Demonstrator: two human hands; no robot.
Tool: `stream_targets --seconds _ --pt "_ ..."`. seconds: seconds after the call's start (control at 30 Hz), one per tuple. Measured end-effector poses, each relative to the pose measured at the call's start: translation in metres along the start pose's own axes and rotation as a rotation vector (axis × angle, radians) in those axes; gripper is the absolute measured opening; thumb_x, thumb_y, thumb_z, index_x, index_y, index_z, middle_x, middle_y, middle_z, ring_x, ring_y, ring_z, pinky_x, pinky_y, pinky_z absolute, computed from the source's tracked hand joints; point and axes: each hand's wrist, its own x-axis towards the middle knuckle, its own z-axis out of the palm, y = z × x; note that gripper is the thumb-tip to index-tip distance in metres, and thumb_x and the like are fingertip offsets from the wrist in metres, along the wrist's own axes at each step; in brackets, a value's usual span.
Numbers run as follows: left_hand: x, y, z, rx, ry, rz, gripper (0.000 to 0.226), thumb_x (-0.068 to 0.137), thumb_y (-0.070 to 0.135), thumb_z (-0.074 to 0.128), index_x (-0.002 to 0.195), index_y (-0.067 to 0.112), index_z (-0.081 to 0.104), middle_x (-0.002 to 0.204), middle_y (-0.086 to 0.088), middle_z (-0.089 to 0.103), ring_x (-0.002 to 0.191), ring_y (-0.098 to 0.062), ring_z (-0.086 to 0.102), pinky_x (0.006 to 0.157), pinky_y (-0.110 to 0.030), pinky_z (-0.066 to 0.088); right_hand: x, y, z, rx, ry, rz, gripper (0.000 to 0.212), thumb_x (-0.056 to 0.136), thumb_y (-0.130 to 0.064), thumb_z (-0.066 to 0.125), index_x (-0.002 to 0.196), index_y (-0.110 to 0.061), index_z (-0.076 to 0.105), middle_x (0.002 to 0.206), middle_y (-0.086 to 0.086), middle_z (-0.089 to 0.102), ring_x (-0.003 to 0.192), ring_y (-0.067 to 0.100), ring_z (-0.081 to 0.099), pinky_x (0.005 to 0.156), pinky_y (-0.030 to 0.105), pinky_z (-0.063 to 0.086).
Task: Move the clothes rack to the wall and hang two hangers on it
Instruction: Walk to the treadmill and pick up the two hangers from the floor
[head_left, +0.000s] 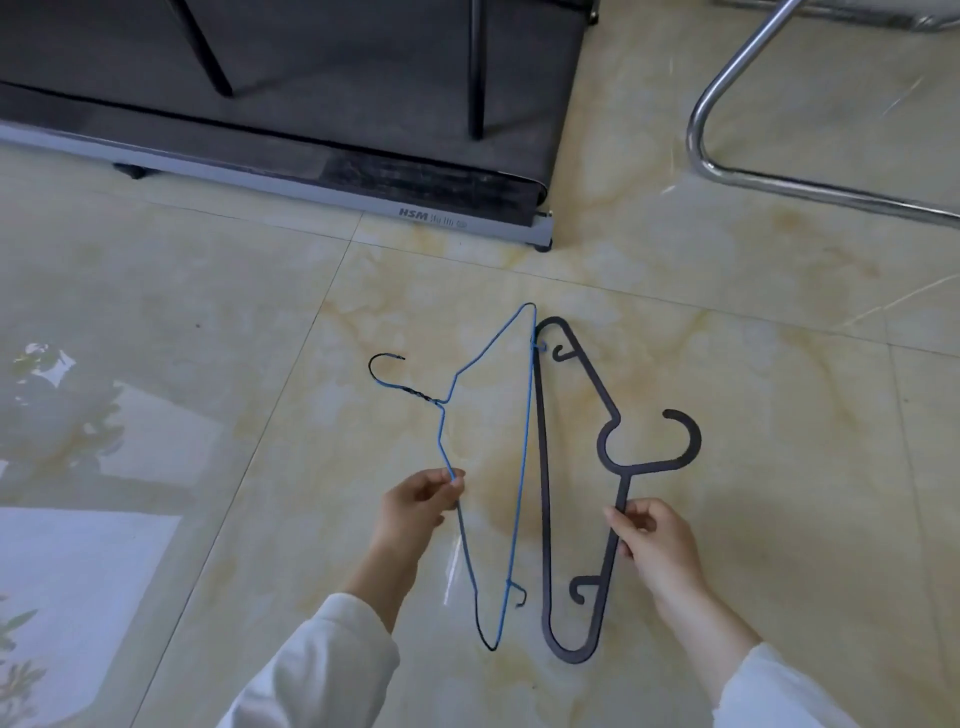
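Two hangers lie side by side on the glossy tiled floor. The blue wire hanger (525, 441) is on the left, its hook pointing left. My left hand (415, 506) pinches its shoulder wire between thumb and fingers. The black plastic hanger (543, 493) is on the right, its hook curling to the right. My right hand (657, 545) grips its shoulder bar just below the neck. The clothes rack is not clearly in view; only chrome tubing (727, 93) shows at the top right.
A treadmill (363, 171) with a dark belt and a grey side rail fills the top left, its corner close beyond the hangers. Two dark legs (475, 73) stand on the belt. The floor (208, 322) is shiny tile with window reflections on the left.
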Motion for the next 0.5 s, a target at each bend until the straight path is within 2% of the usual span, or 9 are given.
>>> stream_targets --seconds 0.1,0.23,0.33,0.4,0.5 --pt "-0.046 0.028 -0.003 -0.006 -0.072 -0.04 0.014 0.082 0.009 0.064 0.071 0.018 0.065 0.08 0.003 0.063 0.069 -0.011 0.054 0.067 -0.022 0.039 -0.035 -0.026 -0.019 -0.068 0.011 -0.046 0.012 0.082 -0.015 0.064 0.079 -0.006 0.056 0.063 0.001 0.054 0.053 0.017 0.048 0.054 0.027 0.039" --pt "-0.121 0.074 -0.013 0.028 -0.142 -0.106 0.012 0.081 0.011 0.065 0.072 0.018 0.066 0.077 0.0 0.061 0.067 -0.011 0.053 0.064 -0.019 0.039 -0.102 -0.068 -0.043 -0.148 -0.024 -0.016 0.011 0.081 -0.018 0.065 0.079 -0.009 0.058 0.068 -0.001 0.057 0.059 0.017 0.05 0.066 0.029 0.041" --pt "-0.186 0.116 -0.028 0.013 -0.137 -0.145 0.008 0.081 0.012 0.066 0.075 0.018 0.067 0.073 0.001 0.06 0.066 -0.01 0.054 0.064 -0.019 0.039 -0.168 -0.107 -0.064 -0.163 -0.063 -0.046 0.009 0.081 -0.018 0.064 0.08 -0.011 0.058 0.071 0.001 0.059 0.058 0.013 0.05 0.065 0.028 0.039" --pt "-0.228 0.146 -0.04 0.002 -0.115 -0.151 0.007 0.08 0.013 0.067 0.075 0.018 0.067 0.071 0.001 0.06 0.065 -0.009 0.054 0.064 -0.018 0.04 -0.214 -0.141 -0.081 -0.178 -0.074 -0.086 0.006 0.083 -0.017 0.062 0.083 -0.012 0.058 0.07 -0.004 0.057 0.066 0.017 0.053 0.065 0.026 0.038" --pt "-0.275 0.183 -0.05 -0.052 -0.092 -0.155 0.003 0.08 0.014 0.067 0.078 0.016 0.067 0.076 -0.002 0.062 0.068 -0.011 0.055 0.067 -0.02 0.041 -0.26 -0.182 -0.1 -0.183 -0.083 -0.121 0.003 0.085 -0.017 0.059 0.084 -0.015 0.057 0.068 -0.011 0.055 0.072 0.018 0.054 0.058 0.019 0.037"
